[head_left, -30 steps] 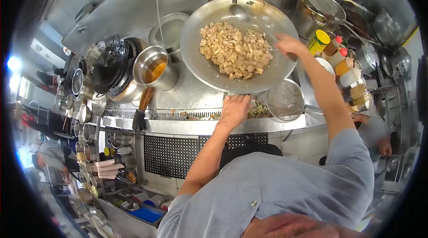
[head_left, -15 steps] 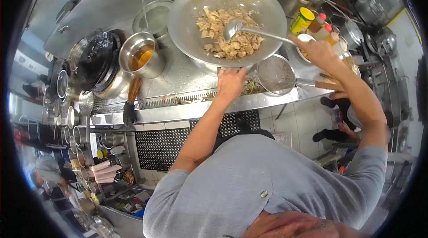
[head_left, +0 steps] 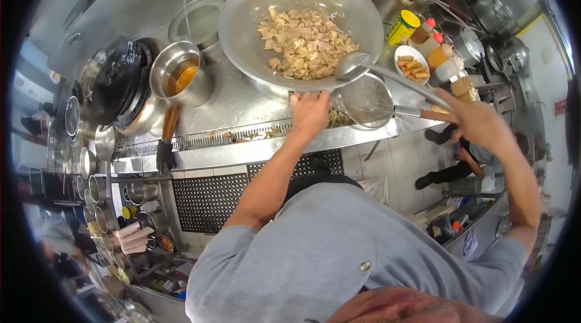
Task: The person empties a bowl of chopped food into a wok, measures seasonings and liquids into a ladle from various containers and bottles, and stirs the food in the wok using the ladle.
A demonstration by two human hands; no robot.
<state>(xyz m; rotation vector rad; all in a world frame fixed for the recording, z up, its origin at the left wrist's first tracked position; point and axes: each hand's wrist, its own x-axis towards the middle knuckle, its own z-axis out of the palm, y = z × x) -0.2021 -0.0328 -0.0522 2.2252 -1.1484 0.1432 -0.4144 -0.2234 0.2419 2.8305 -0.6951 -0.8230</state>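
Observation:
A wide steel wok (head_left: 242, 32) sits at the back of the steel counter, with a heap of cooked, light-brown meat pieces (head_left: 305, 41) in its middle. My left hand (head_left: 310, 116) is closed on the wok's near edge, where a handle is partly hidden under the fingers. My right hand (head_left: 481, 123), off to the right, is wrapped around the handle of a metal ladle (head_left: 402, 76). The ladle's bowl rests low by the wok's near right rim, beside the meat.
Right of the wok are a round strainer (head_left: 367, 100), a white bowl of browned sticks (head_left: 413, 65), a yellow tin (head_left: 402, 27) and several squeeze bottles. To the left stand a steel pot of orange liquid (head_left: 181, 76) and black woks (head_left: 118, 84). Another person (head_left: 463, 159) is at the lower right.
My right hand has drawn the ladle from the middle of the meat toward the wok's near right rim, moving right and toward me. My left hand stays at the wok's edge.

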